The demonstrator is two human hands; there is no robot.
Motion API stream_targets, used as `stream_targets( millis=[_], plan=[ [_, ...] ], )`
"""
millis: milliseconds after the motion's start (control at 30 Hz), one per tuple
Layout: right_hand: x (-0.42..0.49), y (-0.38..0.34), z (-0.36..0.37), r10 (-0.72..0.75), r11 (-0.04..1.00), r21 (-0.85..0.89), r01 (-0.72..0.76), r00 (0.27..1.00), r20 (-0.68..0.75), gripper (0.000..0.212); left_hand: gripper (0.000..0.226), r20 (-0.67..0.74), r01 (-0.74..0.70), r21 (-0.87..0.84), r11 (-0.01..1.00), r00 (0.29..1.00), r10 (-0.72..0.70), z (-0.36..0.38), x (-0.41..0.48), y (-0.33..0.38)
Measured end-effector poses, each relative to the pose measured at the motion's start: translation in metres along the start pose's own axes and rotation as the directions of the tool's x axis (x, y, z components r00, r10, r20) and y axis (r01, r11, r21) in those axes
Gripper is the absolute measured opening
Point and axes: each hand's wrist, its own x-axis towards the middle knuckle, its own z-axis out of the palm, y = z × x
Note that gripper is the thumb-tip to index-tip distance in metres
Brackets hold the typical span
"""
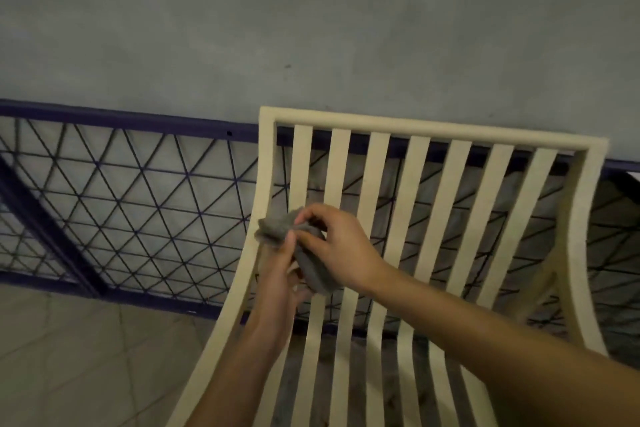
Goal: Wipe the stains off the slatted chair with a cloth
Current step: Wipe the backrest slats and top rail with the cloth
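A dark blue metal grille runs below a grey wall on your left. Your left hand grips a crumpled grey cloth from below, fingers curled round it. Your right hand pinches the cloth from above, in front of the left backrest slats of the cream slatted chair.

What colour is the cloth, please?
Grey. The cloth shows best in the head view, which is the only one.

The left hand and right hand are bare. Both forearms are bare from wrist to frame edge.
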Motion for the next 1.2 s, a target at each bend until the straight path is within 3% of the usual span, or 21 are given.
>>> stream_targets(
  millis=[67, 200, 267, 333, 433, 533, 633, 733, 800, 900, 1033, 1133, 1200],
  plan=[
    [-0.005, -0.002, -0.012, -0.002, 0.996, -0.087, 0.013, 0.992, 0.124, 0.017, 0.029, 0.005, 0.117, -0.14, 0.983, 0.993, -0.117, 0.017, -0.001, 0.003],
    [-0.002, -0.002, -0.061, 0.079, 0.983, -0.183, -0.025, 0.951, 0.298, 0.032, 0.015, -0.05, 0.086, -0.045, 0.995, 0.995, -0.088, 0.033, 0.007, 0.01],
    [0.005, -0.002, -0.093, 0.066, 0.951, -0.308, 0.018, 0.963, 0.26, 0.033, 0.014, -0.077, 0.031, 0.107, 0.994, 0.997, -0.023, 0.038, 0.019, 0.014],
    [0.018, 0.0, -0.127, -0.036, 0.884, -0.458, 0.091, 0.991, 0.128, 0.031, 0.022, -0.089, -0.105, 0.331, 0.938, 0.986, 0.142, 0.042, 0.03, 0.021],
    [0.052, 0.006, -0.173, -0.19, 0.812, -0.575, 0.104, 0.977, -0.092, 0.027, 0.03, 0.004, -0.341, 0.584, 0.737, 0.909, 0.416, 0.048, 0.051, 0.044],
    [0.078, 0.017, -0.192, -0.117, 0.787, -0.617, 0.027, 0.988, -0.105, 0.032, 0.028, 0.135, -0.497, 0.707, 0.503, 0.793, 0.594, 0.061, 0.082, 0.062],
    [0.082, 0.031, -0.182, 0.103, 0.778, -0.621, -0.094, 0.994, -0.021, 0.039, 0.027, 0.256, -0.548, 0.78, 0.302, 0.72, 0.645, 0.082, 0.107, 0.071],
    [0.08, 0.042, -0.162, -0.019, 0.704, -0.704, -0.09, 0.989, -0.146, 0.042, 0.029, 0.319, -0.512, 0.85, 0.124, 0.687, 0.653, 0.088, 0.122, 0.067],
    [0.082, 0.044, -0.156, -0.063, 0.698, -0.706, -0.121, 0.971, -0.229, 0.043, 0.036, 0.338, -0.479, 0.876, 0.058, 0.696, 0.633, 0.088, 0.126, 0.057],
    [0.084, 0.047, -0.153, -0.105, 0.679, -0.724, -0.123, 0.959, -0.262, 0.041, 0.044, 0.278, -0.39, 0.919, 0.062, 0.751, 0.599, 0.091, 0.127, 0.043],
    [0.083, 0.052, -0.152, -0.162, 0.669, -0.734, -0.12, 0.94, -0.3, 0.037, 0.054, 0.165, -0.382, 0.901, 0.208, 0.742, 0.65, 0.096, 0.128, 0.027],
    [0.083, 0.054, -0.149, -0.194, 0.665, -0.74, -0.106, 0.932, -0.307, 0.035, 0.038, 0.096, -0.399, 0.854, 0.333, 0.751, 0.653, 0.103, 0.131, 0.018],
    [0.083, 0.056, -0.149, -0.205, 0.663, -0.741, -0.107, 0.926, -0.318, 0.036, 0.032, 0.093, -0.425, 0.83, 0.362, 0.744, 0.662, 0.108, 0.133, 0.014]
  ],
)
